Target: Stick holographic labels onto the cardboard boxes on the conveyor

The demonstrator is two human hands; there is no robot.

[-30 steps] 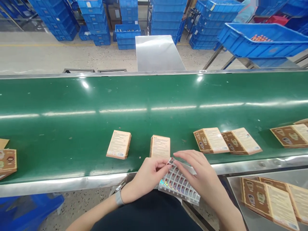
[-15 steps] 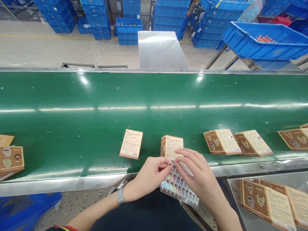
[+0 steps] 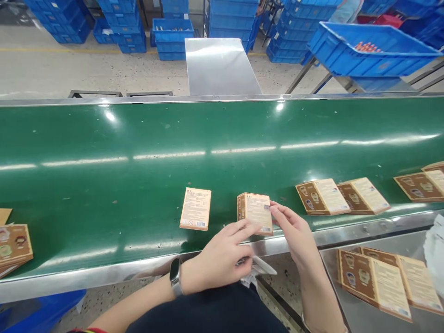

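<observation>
Carton point(image 3: 255, 209) near the conveyor belt's point(image 3: 104, 199) front edge, right hand point(image 3: 294, 232) touching its right side.
Left hand point(image 3: 225, 253) is curled round a sheet point(image 3: 265, 265); whether the right pinches, I cannot tell. Uneven finger pressure might skew the carton, or the sheet snag the edge.

The place looked like a factory workshop: a long green conveyor belt point(image 3: 138, 129) with metal edges point(image 3: 104, 273) stretched across it, carrying printed boxes point(image 3: 195, 209). Beyond it, blue crates point(image 3: 232, 21) stood stacked on a speckled floor point(image 3: 86, 69).
</observation>
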